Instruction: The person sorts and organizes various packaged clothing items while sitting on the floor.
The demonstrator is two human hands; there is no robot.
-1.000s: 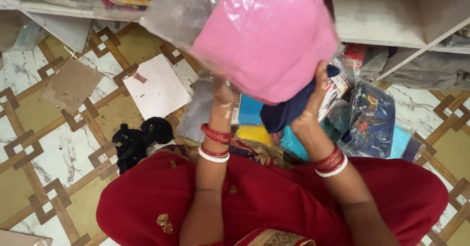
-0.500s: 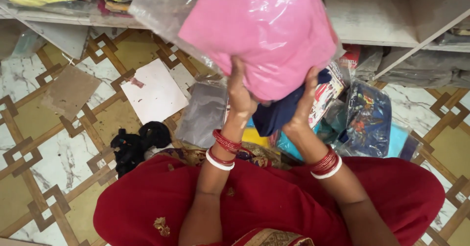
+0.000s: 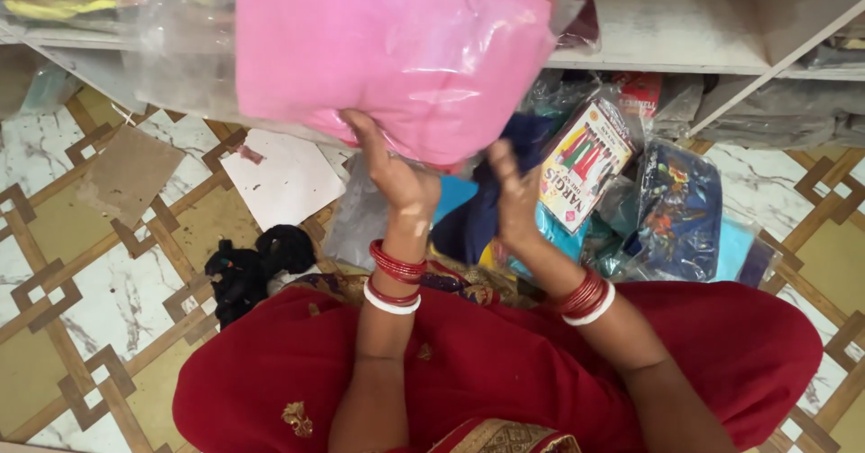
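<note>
Hands: left hand (image 3: 396, 183) grip props glossy plastic-wrapped pink cloth packet (image 3: 396, 52); right hand (image 3: 514, 196) fingers apart, empty.

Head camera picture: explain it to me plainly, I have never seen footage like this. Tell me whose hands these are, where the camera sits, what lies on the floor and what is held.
There is no machine here. One camera is worn on a person's head and looks down, so you see their own arms, bangles and red clothing from above.

The left hand presses up under a pink folded cloth in a clear plastic bag, lifted in front of a white shelf. The right hand is open just below the bag, beside a dark blue cloth; whether it touches the bag I cannot tell.

On the patterned tile floor lie a white sheet, a brown cardboard piece, a black bundle and a heap of packaged fabrics in plastic.
</note>
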